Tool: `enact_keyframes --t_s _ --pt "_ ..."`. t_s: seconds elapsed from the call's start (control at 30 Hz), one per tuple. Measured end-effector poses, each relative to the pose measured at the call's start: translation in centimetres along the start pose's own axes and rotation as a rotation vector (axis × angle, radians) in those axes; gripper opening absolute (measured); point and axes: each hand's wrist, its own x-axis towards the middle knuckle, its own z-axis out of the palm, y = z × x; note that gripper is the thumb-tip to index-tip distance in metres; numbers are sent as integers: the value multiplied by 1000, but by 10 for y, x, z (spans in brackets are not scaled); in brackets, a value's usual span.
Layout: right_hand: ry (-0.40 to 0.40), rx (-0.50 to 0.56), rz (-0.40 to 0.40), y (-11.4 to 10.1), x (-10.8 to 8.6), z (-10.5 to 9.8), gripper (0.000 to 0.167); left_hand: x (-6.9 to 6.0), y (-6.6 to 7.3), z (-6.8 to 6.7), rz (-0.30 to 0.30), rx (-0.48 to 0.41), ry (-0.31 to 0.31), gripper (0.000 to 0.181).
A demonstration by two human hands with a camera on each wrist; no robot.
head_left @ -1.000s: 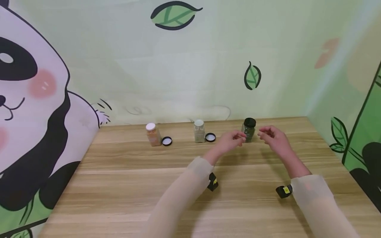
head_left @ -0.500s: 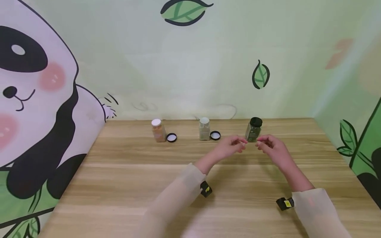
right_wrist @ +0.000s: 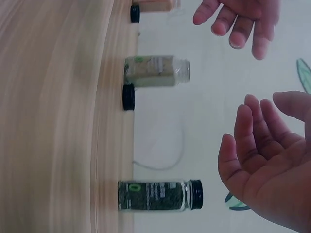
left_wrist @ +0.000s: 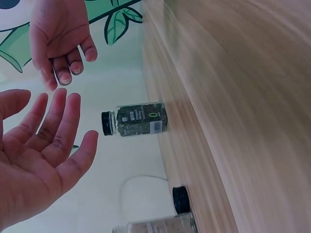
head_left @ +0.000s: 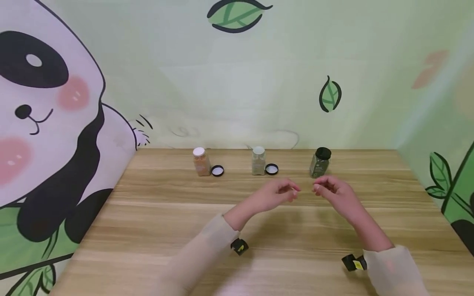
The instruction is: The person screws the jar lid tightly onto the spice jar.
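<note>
Both hands hover over the table in front of a spice jar (head_left: 320, 163) of dark green herbs, which stands upright with its black lid on. My left hand (head_left: 275, 194) is to the front left of that jar, fingers loosely bent and holding nothing. Nearer to it, my right hand (head_left: 337, 195) has relaxed fingers, with nothing between them; a gap parts the two hands. The right wrist view shows the herb jar (right_wrist: 153, 195) apart from the right hand (right_wrist: 265, 155). In the left wrist view the left hand (left_wrist: 46, 155) is also clear of the jar (left_wrist: 138, 119).
A lidless jar of pale contents (head_left: 258, 161) stands mid-table, a black lid (head_left: 272, 169) beside it. Further left is a jar with orange contents (head_left: 201, 163), with another black lid (head_left: 217, 170) next to it. A printed cloth wall (head_left: 237, 90) rises behind the wooden table (head_left: 166, 222).
Both hands have drawn back from the herb jar toward the person, the left hand also moving left of it. The jar stays in place with its lid on. The head view has shifted slightly.
</note>
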Motion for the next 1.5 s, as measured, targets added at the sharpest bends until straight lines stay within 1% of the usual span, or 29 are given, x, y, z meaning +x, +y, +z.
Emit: enact_keyframes --t_s 0.13,0.27,0.33,0.43,0.5,0.6,0.8,0.9,1.0,1.1,1.2,1.3,1.33,1.5 --pt "2 12 -12 -4 -3 3 29 -11 -2 -2 -9 -26 8 30" --pt "-11 19 -28 -8 -5 7 27 -22 -8 -6 -27 -32 43 28" --pt "-22 26 -32 -8 -7 11 25 -29 -12 -7 -26 -27 56 28" --pt "-38 35 -46 -6 -10 16 23 -38 -18 -10 -7 -38 67 27" --pt "-42 39 -54 -6 -11 20 22 -45 -22 -12 -12 -48 75 28" --pt "-50 46 -63 -7 -10 26 22 -53 -28 -17 -35 -68 96 30" --pt "-71 50 -37 -15 -1 39 26 -64 -38 -29 -85 -103 159 34" --pt "-64 48 -24 -17 6 44 29 -67 -43 -36 -114 -76 194 35" --pt "-62 70 -13 -15 14 49 31 -69 -50 -43 -139 -29 233 35" --pt "-79 104 -9 -12 22 56 33 -71 -60 -48 -139 0 272 35" --pt "-112 134 7 -10 29 62 36 -71 -69 -52 -143 -1 295 37" --pt "-126 139 18 -10 37 67 36 -69 -75 -55 -141 -11 299 42" --pt "-127 136 22 -11 40 68 36 -68 -77 -56 -149 -19 300 45" --pt "-133 99 3 -14 57 73 35 -59 -85 -59 -167 -49 289 58"
